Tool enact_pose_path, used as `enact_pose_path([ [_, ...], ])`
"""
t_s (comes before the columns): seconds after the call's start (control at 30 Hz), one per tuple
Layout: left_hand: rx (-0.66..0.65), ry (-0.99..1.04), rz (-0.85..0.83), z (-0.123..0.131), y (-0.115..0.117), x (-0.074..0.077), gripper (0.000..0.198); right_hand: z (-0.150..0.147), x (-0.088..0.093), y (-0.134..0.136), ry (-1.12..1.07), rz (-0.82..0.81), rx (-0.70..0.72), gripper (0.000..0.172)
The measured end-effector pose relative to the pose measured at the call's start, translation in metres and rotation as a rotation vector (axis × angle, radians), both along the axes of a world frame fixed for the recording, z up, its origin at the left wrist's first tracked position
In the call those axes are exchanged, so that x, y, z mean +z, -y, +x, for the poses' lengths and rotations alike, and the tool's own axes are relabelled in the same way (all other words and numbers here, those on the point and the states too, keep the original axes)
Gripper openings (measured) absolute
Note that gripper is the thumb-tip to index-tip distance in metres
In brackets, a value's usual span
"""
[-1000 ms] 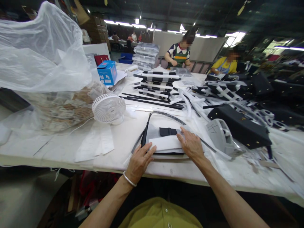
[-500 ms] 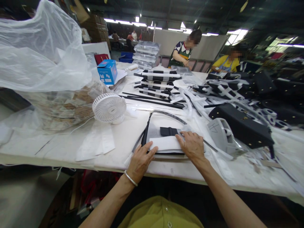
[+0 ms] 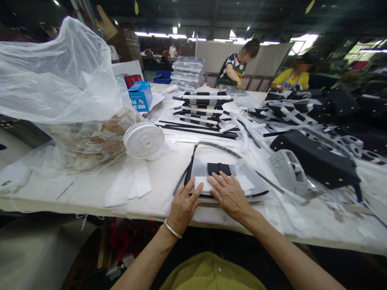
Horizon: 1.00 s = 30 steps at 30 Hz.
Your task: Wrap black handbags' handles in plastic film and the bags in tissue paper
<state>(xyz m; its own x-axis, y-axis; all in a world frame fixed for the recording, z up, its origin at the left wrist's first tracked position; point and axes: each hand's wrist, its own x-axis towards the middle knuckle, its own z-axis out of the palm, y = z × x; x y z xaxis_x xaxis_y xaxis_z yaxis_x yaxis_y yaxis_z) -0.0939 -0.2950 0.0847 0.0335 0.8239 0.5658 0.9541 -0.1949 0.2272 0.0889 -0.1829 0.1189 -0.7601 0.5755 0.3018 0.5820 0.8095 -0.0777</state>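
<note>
Head view: the left hand (image 3: pixel 183 201) and right hand (image 3: pixel 229 194), both open and spread, touched a white sheet (image 3: pixel 200 183). It was on a flat, wrapped black bag (image 3: pixel 242 171) on the counter (image 3: pixel 165 183), near a white fan (image 3: pixel 144 141).

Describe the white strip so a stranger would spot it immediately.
On the pale worktable, a grey-covered flat piece lies by the near edge. Across it, under the left hand and right hand, lies the white strip, longer and paler than the black tab just beyond.
</note>
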Motion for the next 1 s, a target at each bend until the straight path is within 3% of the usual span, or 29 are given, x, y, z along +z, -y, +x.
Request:
enact_pose_path([
  [0.17, -0.019, -0.058, 0.009, 0.0, 0.001, 0.002, 0.052, -0.009, -0.003, 0.01, -0.029, 0.039, -0.133, 0.039],
  [0.37, -0.024, -0.103, 0.013, -0.002, 0.001, 0.001, 0.049, -0.013, -0.002, 0.013, -0.008, 0.027, -0.192, 0.037],
  [0.47, -0.023, -0.107, 0.03, -0.004, 0.0, -0.001, 0.041, -0.005, -0.002, 0.012, -0.004, 0.025, -0.109, 0.04],
  [0.63, 0.016, -0.099, 0.056, 0.0, -0.002, 0.0, 0.025, 0.01, -0.008, 0.01, -0.012, 0.066, 0.093, 0.061],
  [0.73, 0.038, -0.145, 0.079, 0.005, -0.003, 0.005, 0.021, 0.011, -0.014, 0.01, -0.058, 0.094, 0.126, 0.055],
  [0.93, -0.177, -0.205, 0.066, 0.003, -0.011, 0.006, 0.031, 0.009, -0.021, 0.012, -0.138, 0.13, 0.116, 0.055],
  [1.0, -0.188, -0.207, 0.069, 0.0, -0.014, 0.003, 0.037, 0.008, -0.023, 0.011, -0.116, 0.122, 0.13, 0.059],
])
